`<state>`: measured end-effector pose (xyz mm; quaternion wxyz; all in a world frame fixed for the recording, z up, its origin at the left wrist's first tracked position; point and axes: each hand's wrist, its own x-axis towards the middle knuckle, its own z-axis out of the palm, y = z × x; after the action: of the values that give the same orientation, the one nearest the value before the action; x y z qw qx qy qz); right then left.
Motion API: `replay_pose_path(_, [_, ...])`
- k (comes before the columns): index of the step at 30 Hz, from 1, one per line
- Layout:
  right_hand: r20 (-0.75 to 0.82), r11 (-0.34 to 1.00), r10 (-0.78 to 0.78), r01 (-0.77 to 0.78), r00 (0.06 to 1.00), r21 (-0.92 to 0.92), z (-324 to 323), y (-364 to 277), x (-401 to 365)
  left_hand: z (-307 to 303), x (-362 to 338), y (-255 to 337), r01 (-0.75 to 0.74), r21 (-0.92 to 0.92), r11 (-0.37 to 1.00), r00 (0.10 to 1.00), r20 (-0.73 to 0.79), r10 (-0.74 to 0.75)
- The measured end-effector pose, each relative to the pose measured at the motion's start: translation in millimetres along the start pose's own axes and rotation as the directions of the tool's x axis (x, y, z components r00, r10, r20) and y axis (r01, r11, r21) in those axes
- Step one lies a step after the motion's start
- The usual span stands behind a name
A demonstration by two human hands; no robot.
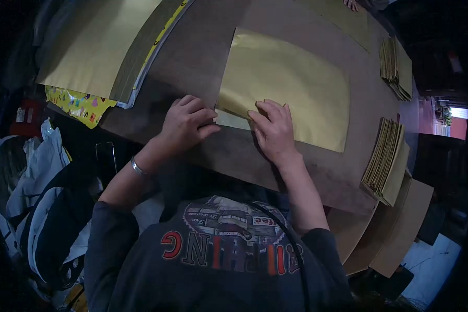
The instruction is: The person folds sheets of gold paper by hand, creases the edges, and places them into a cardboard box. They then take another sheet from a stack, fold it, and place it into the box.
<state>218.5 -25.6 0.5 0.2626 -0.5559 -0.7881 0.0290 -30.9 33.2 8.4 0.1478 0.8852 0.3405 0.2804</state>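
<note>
A large yellow-brown paper sheet (296, 83) lies on the brown table (192, 57). Its near left edge is lifted and curls over a pale strip (233, 120). At the strip's left end is my left hand (188, 122), fingers bent together near the sheet's corner; what lies between the fingertips is too small to tell. My right hand (275, 130) rests on the near part of the sheet, with its fingers and thumb closed at the lifted edge.
A large paper stack (96, 49) stands at the upper left over yellow patterned wrapping (78, 104). Folded paper bundles (384, 158) (395, 67) line the right side. Another person's hand (351, 4) shows at the top. An open cardboard box (408, 223) sits beyond the lower right edge.
</note>
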Motion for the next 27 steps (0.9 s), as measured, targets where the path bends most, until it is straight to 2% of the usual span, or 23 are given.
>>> replay_pose_path(2, [-0.009,0.997,0.069,-0.068,0.998,0.043,0.8,2.3,0.2,-1.1,2.7,1.0,0.014,0.006,1.0,1.0,0.01,-0.014])
replay_pose_path(5, [-0.039,0.992,0.089,-0.085,0.995,0.092,-1.6,1.3,-0.7,0.7,3.4,-0.4,0.04,-0.01,0.999,0.999,0.022,-0.04])
replay_pose_path(11, [-0.171,0.974,0.088,-0.049,0.981,0.219,-3.5,3.2,0.6,0.5,7.5,-4.5,-0.064,-0.032,0.997,0.995,0.073,0.067])
replay_pose_path(12, [-0.175,0.975,0.083,-0.044,0.981,0.216,-4.6,3.5,0.9,0.2,11.3,-4.0,-0.01,-0.114,0.993,0.999,0.034,0.014])
replay_pose_path(13, [-0.194,0.951,0.133,-0.07,0.972,0.301,-5.2,3.7,0.4,0.0,14.8,-3.7,0.041,-0.198,0.979,0.999,-0.001,-0.042])
replay_pose_path(14, [-0.209,0.918,0.185,-0.093,0.96,0.386,-5.3,3.8,0.1,-0.3,19.9,-6.1,0.039,-0.196,0.98,0.999,-0.007,-0.041])
replay_pose_path(16, [-0.26,0.924,0.167,-0.059,0.951,0.377,-3.6,7.5,-2.1,-1.1,34.1,-15.9,0.178,-0.326,0.929,0.982,0.0,-0.188])
replay_pose_path(17, [-0.261,0.898,0.235,-0.106,0.936,0.428,-1.2,9.8,-6.0,0.1,40.9,-18.1,0.177,-0.321,0.93,0.982,-0.007,-0.189])
replay_pose_path(19, [-0.234,0.85,0.32,-0.17,0.918,0.498,-4.1,10.0,-7.1,4.1,55.2,-26.4,0.437,-0.609,0.662,0.867,0.089,-0.49])
replay_pose_path(20, [-0.237,0.852,0.315,-0.163,0.919,0.497,-4.5,10.2,-8.9,3.7,62.4,-38.8,0.458,-0.596,0.66,0.87,0.149,-0.469])
replay_pose_path(21, [-0.217,0.802,0.391,-0.216,0.894,0.557,-3.5,12.1,-11.5,8.0,72.3,-49.3,0.453,-0.597,0.662,0.872,0.142,-0.469])
replay_pose_path(23, [-0.157,0.681,0.514,-0.29,0.843,0.672,-2.0,15.8,-16.6,16.9,89.2,-62.4,0.488,-0.773,0.405,0.797,0.207,-0.567])
replay_pose_path(25, [-0.197,0.674,0.522,-0.26,0.83,0.691,-0.4,17.9,-18.9,8.6,107.4,-54.1,0.527,-0.752,0.395,0.772,0.23,-0.592])
replay_pose_path(27, [-0.242,0.643,0.566,-0.238,0.788,0.728,2.5,16.3,-20.0,11.7,124.8,-58.5,0.529,-0.797,0.292,0.74,0.264,-0.618])
